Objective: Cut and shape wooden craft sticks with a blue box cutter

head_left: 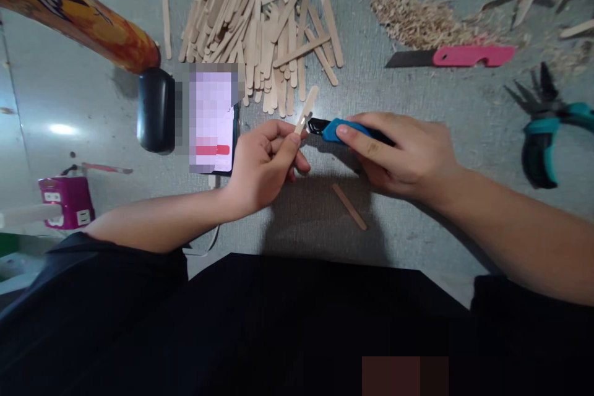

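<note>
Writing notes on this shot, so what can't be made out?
In the head view:
Phone screen: details pixelated.
Lower end of the held stick: hidden by the left hand.
Rear of the blue cutter: hidden by the right hand.
Orange canister: cut off by the upper-left corner.

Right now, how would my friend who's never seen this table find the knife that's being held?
On the grey table, look for the big pile of wooden sticks. Just below it and to the right, the right hand holds the knife, pointing at a stick in the left hand. It is blue and black; the loose knife has a pink handle.
</note>
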The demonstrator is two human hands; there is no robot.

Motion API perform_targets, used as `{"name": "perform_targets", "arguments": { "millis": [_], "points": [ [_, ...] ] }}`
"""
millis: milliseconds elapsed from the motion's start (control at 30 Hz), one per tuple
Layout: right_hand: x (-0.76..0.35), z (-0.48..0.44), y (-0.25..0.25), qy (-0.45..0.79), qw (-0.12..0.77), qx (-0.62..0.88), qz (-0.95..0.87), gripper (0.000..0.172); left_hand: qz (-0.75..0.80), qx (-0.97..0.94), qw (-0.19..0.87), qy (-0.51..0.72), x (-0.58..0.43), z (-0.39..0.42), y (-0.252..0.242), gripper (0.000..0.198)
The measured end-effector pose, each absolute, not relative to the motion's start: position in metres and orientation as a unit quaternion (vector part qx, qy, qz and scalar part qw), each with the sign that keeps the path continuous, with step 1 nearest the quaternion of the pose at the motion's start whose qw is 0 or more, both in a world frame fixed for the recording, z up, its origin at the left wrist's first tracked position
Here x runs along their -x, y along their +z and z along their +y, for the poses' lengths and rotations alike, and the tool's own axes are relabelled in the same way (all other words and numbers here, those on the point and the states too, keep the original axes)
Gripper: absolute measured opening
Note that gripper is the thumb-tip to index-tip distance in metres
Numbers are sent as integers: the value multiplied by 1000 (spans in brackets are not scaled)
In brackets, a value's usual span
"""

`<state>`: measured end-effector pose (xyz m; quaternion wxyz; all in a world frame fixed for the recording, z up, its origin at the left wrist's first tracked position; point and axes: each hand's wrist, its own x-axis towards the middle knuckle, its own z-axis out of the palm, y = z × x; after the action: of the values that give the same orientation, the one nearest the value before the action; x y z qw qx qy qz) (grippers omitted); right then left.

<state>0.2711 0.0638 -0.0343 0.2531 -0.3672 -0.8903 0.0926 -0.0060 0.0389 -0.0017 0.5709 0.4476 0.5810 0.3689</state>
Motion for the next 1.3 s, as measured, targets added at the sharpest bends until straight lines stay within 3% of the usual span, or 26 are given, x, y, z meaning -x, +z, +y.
{"name": "perform_targets", "arguments": {
  "millis": [200,433,700,1300],
  "points": [
    [-273,63,-32,79,236,352,-902,47,577,-459,559,380,6,37,-5,16],
    [-272,63,-29,54,292,314,-902,62,572,-478,545,384,7,36,-6,21],
    [-254,44,-15,356,340,425,-760,39,504,-433,612,428,10,40,-10,38],
    [-259,45,-14,487,327,416,-695,31,374,-433,699,430,13,41,-13,41]
  ]
}}
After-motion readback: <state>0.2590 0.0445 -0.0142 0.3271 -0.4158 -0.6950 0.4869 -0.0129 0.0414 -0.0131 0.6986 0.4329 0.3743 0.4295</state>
